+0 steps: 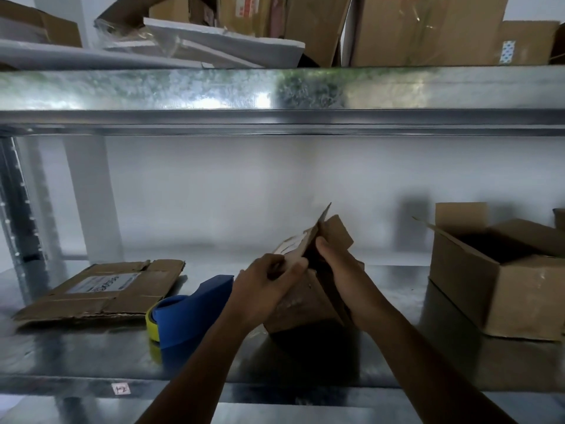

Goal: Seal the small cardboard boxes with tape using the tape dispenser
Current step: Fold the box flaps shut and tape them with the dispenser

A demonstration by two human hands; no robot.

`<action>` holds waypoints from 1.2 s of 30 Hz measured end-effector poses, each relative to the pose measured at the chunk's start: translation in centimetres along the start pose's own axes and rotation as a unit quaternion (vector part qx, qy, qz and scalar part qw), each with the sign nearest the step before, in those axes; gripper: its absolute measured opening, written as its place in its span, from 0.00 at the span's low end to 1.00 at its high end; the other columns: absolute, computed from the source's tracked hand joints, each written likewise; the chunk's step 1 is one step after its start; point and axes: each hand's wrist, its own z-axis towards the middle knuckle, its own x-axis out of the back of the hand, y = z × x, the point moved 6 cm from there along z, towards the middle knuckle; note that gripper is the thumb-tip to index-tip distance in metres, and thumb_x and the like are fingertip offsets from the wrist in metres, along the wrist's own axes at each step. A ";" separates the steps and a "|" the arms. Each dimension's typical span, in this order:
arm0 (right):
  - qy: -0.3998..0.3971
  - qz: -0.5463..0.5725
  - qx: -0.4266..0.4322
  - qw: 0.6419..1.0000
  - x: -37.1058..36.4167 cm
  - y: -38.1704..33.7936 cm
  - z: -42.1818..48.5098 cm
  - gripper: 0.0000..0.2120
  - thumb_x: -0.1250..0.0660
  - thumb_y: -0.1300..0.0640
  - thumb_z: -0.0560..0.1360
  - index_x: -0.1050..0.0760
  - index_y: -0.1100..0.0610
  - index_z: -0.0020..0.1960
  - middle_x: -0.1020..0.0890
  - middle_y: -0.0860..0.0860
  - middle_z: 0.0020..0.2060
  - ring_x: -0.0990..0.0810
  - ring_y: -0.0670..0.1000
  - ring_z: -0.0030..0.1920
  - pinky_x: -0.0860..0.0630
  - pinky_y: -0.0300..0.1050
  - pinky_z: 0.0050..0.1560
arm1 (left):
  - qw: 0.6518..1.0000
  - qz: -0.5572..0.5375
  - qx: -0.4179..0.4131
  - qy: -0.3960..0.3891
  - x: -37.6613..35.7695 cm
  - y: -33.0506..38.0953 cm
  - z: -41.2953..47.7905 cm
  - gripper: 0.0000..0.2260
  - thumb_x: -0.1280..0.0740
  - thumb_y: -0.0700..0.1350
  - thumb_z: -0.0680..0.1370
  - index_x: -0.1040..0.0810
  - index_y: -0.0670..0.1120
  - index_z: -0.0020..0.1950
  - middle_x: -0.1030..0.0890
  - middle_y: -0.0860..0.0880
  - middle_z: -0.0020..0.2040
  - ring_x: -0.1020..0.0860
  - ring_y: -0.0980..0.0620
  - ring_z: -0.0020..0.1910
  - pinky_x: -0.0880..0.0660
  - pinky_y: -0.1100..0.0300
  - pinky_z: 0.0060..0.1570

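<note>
Left hand [269, 280]: fingers curled round near flap. Right hand [336, 264]: pinching opposite flap of box [302, 304], centre frame, tilted on shelf [91, 356]. Flaps up, unsealed.
Advice: fold flaps flat, edges meeting; pin with one hand before taping.
Dispenser [189, 310] just left of box: blue, yellow roll.
Box brown, creased, worn.
Open box [504, 286] far right.

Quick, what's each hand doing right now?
Left hand: closed, gripping a flap of the small cardboard box.
Right hand: closed, pinching another flap of the same box.
</note>
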 end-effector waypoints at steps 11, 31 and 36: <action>-0.094 -0.265 0.069 0.957 -2.4 -2.0 -0.3 0.18 0.40 0.36 0.80 0.31 0.31 0.70 0.32 0.41 0.74 0.32 0.47 0.73 0.33 0.54 0.74 | 0.993 -0.083 0.090 -0.003 1.4 -0.5 1.1 0.27 0.43 0.71 0.78 0.21 0.51 0.58 0.17 0.49 0.55 0.19 0.50 0.52 0.22 0.50 0.57; 0.131 -0.383 0.128 0.905 3.9 0.9 -1.6 0.47 0.41 0.23 0.64 0.38 0.47 0.76 0.40 0.46 0.79 0.46 0.52 0.79 0.37 0.59 0.76 | 0.933 -0.343 0.102 0.031 -2.9 -2.9 -0.2 0.19 0.34 0.55 0.81 0.34 0.54 0.69 0.25 0.49 0.67 0.18 0.49 0.55 0.19 0.59 0.43; 0.182 -0.279 0.136 0.933 7.0 0.8 -1.9 0.47 0.32 0.32 0.68 0.48 0.43 0.80 0.44 0.44 0.79 0.38 0.50 0.77 0.33 0.51 0.73 | 0.911 -0.389 0.135 0.006 -5.4 -1.4 0.4 0.26 0.29 0.51 0.79 0.41 0.58 0.70 0.27 0.47 0.69 0.21 0.44 0.62 0.21 0.44 0.61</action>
